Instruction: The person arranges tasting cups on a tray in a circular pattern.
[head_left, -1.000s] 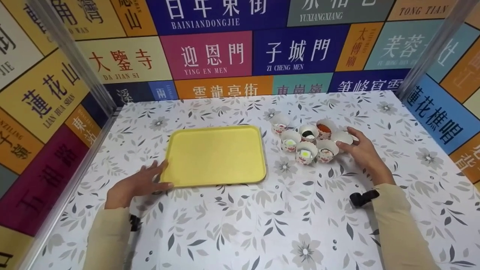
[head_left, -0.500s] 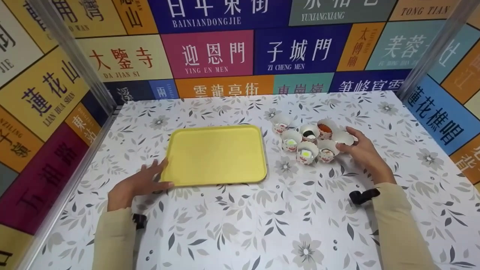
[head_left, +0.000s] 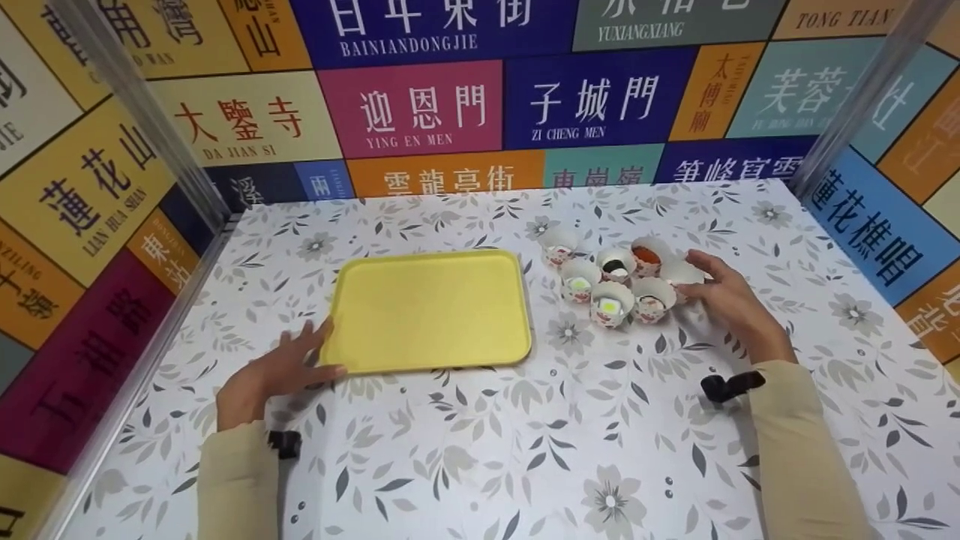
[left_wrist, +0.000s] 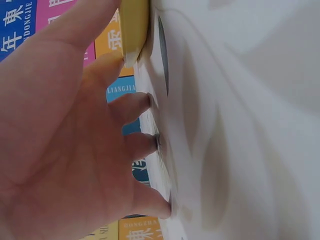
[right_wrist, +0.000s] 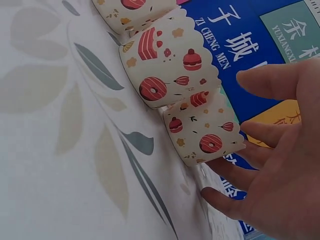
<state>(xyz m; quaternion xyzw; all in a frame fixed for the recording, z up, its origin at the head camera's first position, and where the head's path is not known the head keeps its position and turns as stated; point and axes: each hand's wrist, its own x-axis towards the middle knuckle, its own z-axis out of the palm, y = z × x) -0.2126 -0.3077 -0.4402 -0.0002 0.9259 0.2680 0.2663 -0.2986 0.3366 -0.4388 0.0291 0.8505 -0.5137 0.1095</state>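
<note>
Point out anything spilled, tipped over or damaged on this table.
Nothing stands out: the paper cups look upright, the yellow tray beside them shows no visible damage, and I see no spill on the floral tablecloth.

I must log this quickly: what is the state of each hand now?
Left hand: open, touching the yellow tray.
Right hand: open, beside the rightmost paper cup; contact unclear.

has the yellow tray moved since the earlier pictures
No: in the head view, the yellow tray shows no visible shift in any direction against the printed grey flower beside it.
</note>
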